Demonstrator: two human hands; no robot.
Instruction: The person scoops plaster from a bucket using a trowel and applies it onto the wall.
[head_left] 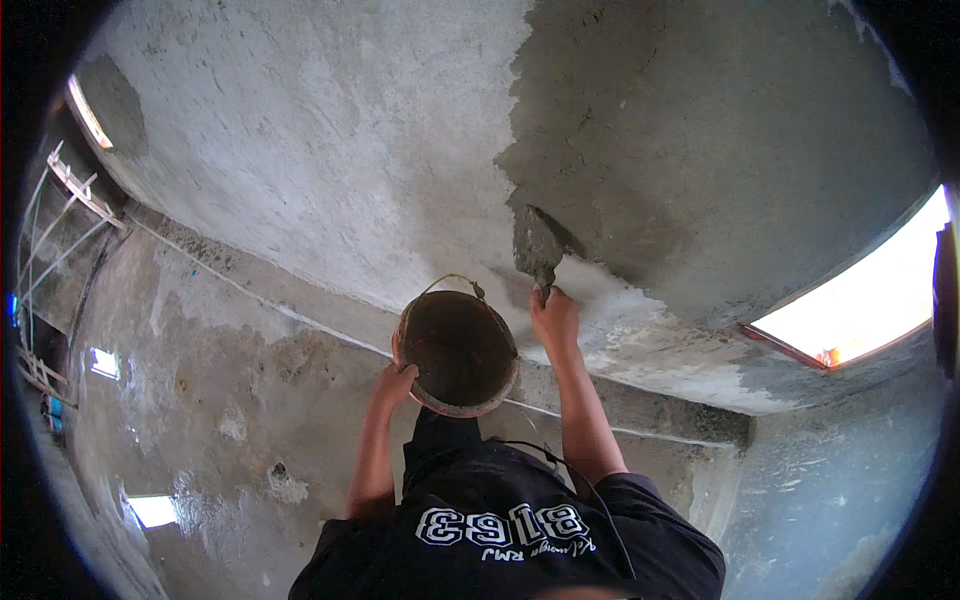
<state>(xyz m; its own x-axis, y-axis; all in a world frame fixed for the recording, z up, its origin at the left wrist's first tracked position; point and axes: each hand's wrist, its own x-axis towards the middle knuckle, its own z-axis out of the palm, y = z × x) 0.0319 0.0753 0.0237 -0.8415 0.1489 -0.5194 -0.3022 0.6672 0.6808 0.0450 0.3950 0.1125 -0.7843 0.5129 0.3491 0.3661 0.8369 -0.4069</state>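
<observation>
While the dark sleeves fill the lower edge, the left hand (392,382) sits closed on the rim of a round mortar pan (458,352), held up overhead with its wire bail (455,281) standing above the rim. Just right of the pan, the right hand (555,318) is wrapped tight round the handle of a trowel (537,247), blade loaded grey and pressed to the ceiling (300,150). Beyond the pan, up and right, a wet plaster patch (720,140) spreads dark; its ragged edge runs above the blade. Farther right of the pan, a bright window (860,290). Risks, as judged: the pan may tip, gripped at one side only; fresh plaster may sag or drop if the blade lifts early or the coat is too thick; drips would land on the face below.
</observation>
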